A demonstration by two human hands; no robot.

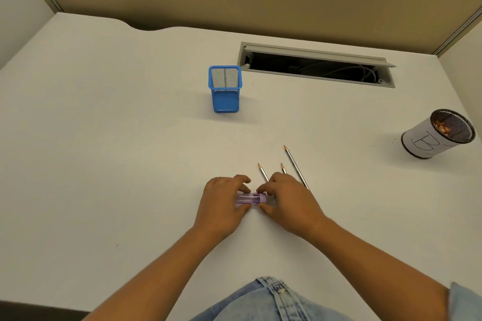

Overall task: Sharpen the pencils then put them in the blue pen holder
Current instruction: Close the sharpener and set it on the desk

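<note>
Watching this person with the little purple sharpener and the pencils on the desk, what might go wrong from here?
The right hand lies over the ends of the pencils; a careless move could roll them across the desk. Both hands pinch the purple sharpener, with the left hand on its clear body; if it comes apart, shavings might spill. The blue pen holder is tall and light-looking, so dropping pencils in hard may tip it.
</note>
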